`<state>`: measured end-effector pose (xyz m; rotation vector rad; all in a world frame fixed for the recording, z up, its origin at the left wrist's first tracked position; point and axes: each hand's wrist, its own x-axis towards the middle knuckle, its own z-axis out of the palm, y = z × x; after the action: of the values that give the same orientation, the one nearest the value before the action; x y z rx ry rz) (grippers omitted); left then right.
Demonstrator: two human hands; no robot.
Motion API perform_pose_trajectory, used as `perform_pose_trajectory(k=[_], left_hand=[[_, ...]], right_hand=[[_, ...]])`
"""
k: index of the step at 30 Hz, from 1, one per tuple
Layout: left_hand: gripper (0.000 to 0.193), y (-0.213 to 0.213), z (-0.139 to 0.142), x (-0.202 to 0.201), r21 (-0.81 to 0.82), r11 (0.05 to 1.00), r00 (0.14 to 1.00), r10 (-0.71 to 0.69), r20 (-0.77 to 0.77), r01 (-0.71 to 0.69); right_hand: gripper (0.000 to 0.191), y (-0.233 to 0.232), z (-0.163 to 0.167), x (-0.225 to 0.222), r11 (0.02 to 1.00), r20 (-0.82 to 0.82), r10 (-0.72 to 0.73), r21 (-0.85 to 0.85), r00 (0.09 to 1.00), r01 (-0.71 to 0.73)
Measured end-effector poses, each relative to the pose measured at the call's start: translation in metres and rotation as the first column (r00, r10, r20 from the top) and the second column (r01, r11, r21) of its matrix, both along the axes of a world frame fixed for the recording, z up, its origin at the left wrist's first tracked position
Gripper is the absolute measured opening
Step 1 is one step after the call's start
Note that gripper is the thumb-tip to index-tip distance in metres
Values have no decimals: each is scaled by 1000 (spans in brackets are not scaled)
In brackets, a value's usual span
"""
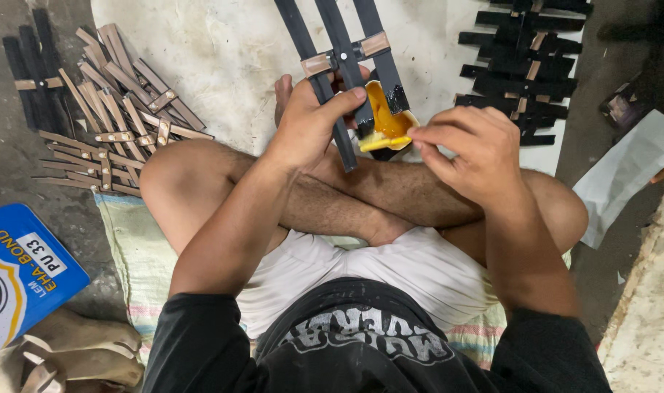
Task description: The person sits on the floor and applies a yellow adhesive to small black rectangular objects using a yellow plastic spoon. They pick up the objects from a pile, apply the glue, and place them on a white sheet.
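A set of black straps (344,65), joined by tan cross bands, is held up over the crossed legs at about 12 o'clock in the view. It is gripped by the left hand (310,120), with the thumb pressed across the front of the strips. The right hand (469,149) is closed in a pinch, and its fingertips meet a small yellow spreader (381,143) at the low end of the straps. Orange-yellow glue (385,116) is seen there.

To do this well, the straps should be kept still by the left hand, and the glue should be wiped on thin and even, kept off the tan bands and the fingers.

A pile of brown straps (117,109) lies at 10 o'clock, and a pile of black ones (525,65) at 2 o'clock. A blue tin (22,266) sits at 8 o'clock.

The tops of the held straps are cut off by the edge. What holds the glue cannot be made out, as it is hidden by the fingers.
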<state>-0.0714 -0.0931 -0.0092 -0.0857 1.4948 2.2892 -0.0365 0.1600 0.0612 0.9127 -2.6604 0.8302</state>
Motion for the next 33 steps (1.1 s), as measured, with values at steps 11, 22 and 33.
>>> perform_pose_trajectory(k=[11, 22, 33], left_hand=[[36, 2, 12, 4, 80, 997, 998, -22, 56, 17], [46, 3, 14, 8, 20, 1000, 999, -23, 45, 22], [40, 4, 2, 7, 77, 994, 987, 62, 151, -75]], right_hand=[[12, 22, 4, 1, 996, 111, -5, 94, 994, -5], [19, 5, -6, 7, 976, 148, 52, -216, 988, -19], [17, 14, -3, 6, 998, 151, 58, 5, 987, -59]])
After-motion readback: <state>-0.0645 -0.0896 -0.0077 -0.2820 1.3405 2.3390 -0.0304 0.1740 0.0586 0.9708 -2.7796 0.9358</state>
